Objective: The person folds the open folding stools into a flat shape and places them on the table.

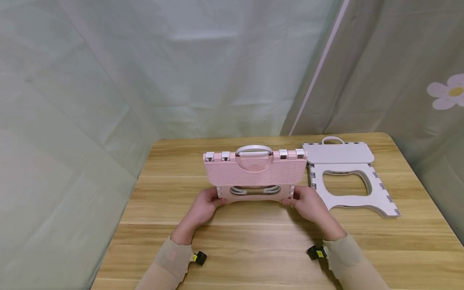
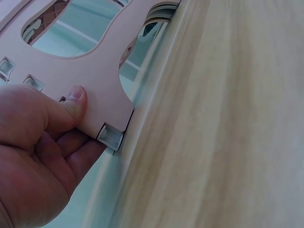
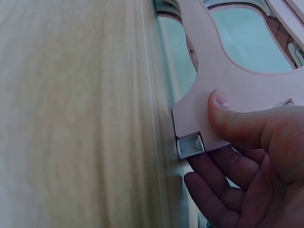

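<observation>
A pink folding stool (image 1: 255, 174) stands upright mid-table, its woven-textured top panel tilted toward me and a pale carry handle (image 1: 253, 150) along the upper edge. My left hand (image 1: 204, 207) grips the left side of its lower leg panel. In the left wrist view, the thumb presses the front face of the pink panel (image 2: 102, 102) and the other fingers go behind it. My right hand (image 1: 308, 203) pinches the opposite side low down. The right wrist view has that thumb on the front of the panel (image 3: 192, 102), fingers curled behind its edge.
A white folding stool (image 1: 338, 154) lies flattened on the wood-grain table (image 1: 246, 245), right of the pink one and close to my right hand. Pale green curtains (image 1: 224, 72) hang behind the table and along its sides.
</observation>
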Demonstrator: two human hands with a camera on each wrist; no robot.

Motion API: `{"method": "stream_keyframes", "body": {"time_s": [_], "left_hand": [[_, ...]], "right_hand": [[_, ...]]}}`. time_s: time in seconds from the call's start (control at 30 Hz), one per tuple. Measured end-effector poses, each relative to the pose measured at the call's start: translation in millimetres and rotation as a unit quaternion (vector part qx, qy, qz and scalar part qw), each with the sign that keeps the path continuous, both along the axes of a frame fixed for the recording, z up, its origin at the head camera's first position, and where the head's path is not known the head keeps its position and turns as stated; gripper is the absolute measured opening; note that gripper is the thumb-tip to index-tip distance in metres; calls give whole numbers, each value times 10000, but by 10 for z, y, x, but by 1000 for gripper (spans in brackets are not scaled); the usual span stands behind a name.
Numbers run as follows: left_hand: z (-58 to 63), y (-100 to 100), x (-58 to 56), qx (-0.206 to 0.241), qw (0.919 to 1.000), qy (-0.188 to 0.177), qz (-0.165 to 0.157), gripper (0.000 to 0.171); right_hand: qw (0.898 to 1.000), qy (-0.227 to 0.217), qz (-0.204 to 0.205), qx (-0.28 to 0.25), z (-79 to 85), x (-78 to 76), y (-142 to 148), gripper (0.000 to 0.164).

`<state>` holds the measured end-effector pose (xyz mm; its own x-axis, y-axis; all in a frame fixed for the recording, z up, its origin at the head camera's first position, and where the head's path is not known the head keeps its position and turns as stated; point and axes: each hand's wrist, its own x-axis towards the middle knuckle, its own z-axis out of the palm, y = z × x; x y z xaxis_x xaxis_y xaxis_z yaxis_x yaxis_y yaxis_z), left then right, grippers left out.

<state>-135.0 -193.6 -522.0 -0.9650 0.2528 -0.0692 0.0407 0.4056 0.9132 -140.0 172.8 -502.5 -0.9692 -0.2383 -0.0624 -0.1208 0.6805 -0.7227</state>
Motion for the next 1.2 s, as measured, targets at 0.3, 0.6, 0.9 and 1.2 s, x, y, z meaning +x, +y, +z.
{"method": "stream_keyframes", "body": {"time_s": [0.3,0.6,0.9,1.2], "left_hand": [[18,16,11,-30,10000,-11,63,15],[21,19,3,-123,9999,47,9,16],[18,21,6,-199,9997,100,-46,17],[16,10,11,19,10000,-42,-17,19]], "right_hand": [[10000,-37,-29,21,15,8,-3,20],[10000,-75,-44,35,10,9,-3,20],[9999,-80,-51,55,21,12,-10,23],[10000,-38,-44,54,13,0,0,26]]}}
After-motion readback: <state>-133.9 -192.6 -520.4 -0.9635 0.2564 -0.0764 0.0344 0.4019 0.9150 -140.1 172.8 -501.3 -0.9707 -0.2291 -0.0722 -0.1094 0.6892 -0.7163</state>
